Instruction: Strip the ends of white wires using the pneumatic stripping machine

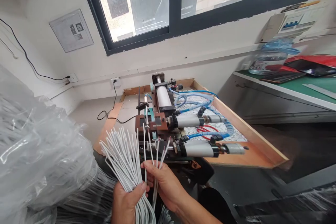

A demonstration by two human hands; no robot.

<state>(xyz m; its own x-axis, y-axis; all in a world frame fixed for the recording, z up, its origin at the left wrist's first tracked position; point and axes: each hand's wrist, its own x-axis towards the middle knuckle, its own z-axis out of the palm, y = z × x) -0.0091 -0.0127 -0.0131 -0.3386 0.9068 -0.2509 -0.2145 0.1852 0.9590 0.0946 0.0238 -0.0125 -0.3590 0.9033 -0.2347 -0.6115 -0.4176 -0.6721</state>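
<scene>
My left hand (129,197) is wrapped round a thick bundle of white cables (123,162), whose cut ends fan out up and to the left. Just right of it, my right hand (164,182) pinches a few separate white cables (151,148) between thumb and fingers. Their upper ends spread apart and overlap the front of a machine (157,122) with silver cylinders. Some of the separate cables show darker or reddish tips. The lower parts of the cables run down below my hands.
A wooden-edged tray (252,136) surrounds the machine and its blue hoses (204,103). Plastic-wrapped cable bundles (44,154) fill the left side. At right, a green-topped table (317,85) bears a water jug (271,57) and a metal ruler (320,91).
</scene>
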